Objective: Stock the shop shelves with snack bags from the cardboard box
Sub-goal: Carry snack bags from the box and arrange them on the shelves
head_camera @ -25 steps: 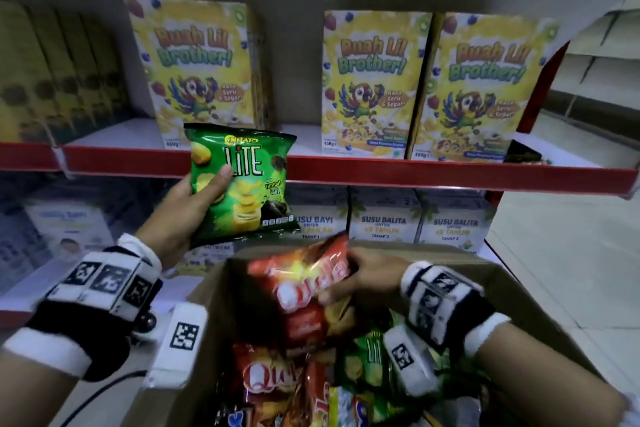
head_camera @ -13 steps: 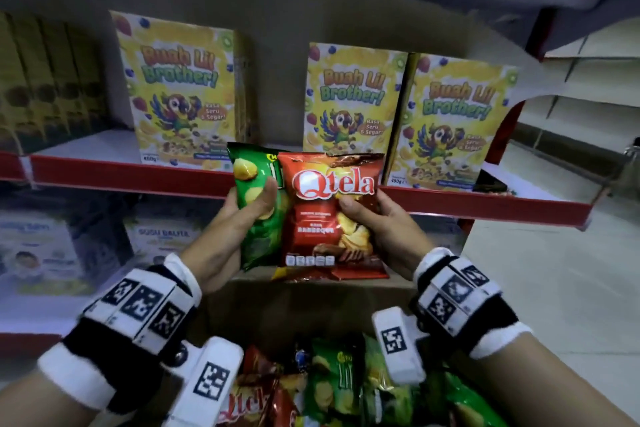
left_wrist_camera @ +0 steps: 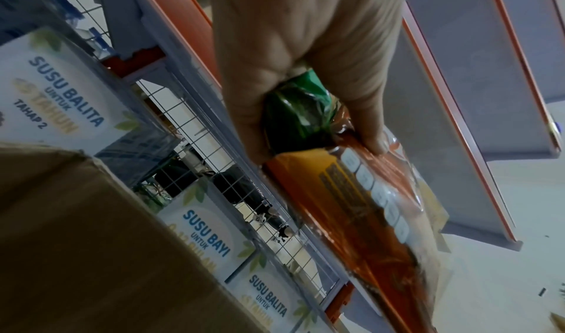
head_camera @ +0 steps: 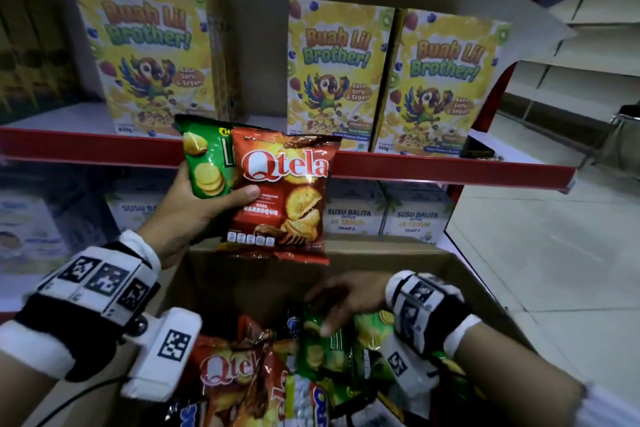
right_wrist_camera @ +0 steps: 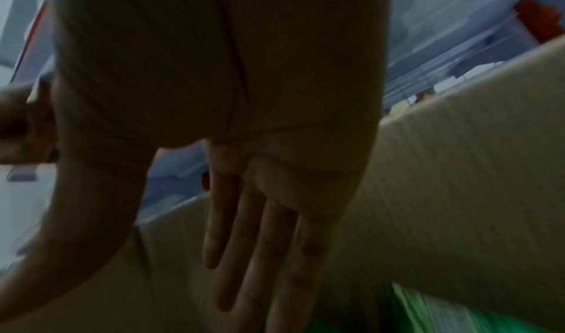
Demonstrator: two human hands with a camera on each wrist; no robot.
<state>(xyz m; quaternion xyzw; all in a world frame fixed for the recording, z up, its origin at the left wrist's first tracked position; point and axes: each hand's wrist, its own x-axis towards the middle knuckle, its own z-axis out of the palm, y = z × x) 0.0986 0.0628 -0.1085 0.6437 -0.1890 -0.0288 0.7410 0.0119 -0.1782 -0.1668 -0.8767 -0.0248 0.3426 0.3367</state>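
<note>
the red qtela bag [head_camera: 282, 198] and the green bag [head_camera: 204, 159] behind it are glossy, crinkled plastic film that catches the light. the bags [head_camera: 311, 357] lying in the cardboard box [head_camera: 242, 281] have the same shiny foil-like sheen. the box itself is matt brown cardboard, slightly rough and fibrous. the cereal boxes [head_camera: 332, 76] are smooth printed card with a faint sheen. the shelf edge [head_camera: 86, 149] looks like smooth red painted metal, and thin wire mesh [left_wrist_camera: 189, 111] backs the lower shelf.
</note>
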